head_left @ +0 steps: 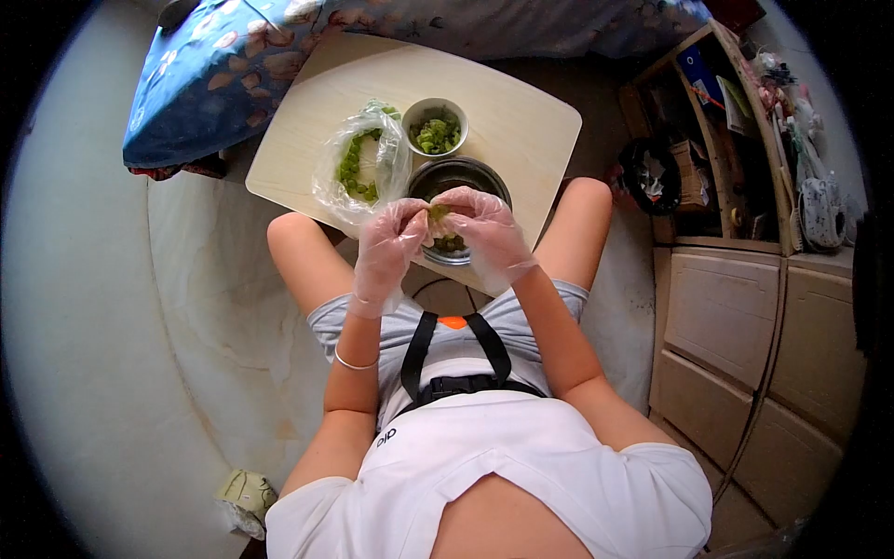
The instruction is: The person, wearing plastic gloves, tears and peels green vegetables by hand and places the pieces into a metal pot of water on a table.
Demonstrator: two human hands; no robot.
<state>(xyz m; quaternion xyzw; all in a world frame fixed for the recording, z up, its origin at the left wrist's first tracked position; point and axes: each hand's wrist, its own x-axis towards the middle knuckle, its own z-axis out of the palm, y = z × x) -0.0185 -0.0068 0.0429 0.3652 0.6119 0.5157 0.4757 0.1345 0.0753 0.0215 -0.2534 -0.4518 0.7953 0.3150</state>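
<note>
Left hand (389,244) and right hand (488,231) pinch a green piece (436,214) over the metal bowl (477,173), likely to catch scraps, white bowl (436,106) at twelve o'clock.

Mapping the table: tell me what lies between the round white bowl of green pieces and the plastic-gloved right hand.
In the head view, a round grey metal bowl stands between the white bowl and the right hand, which partly covers it.
</note>
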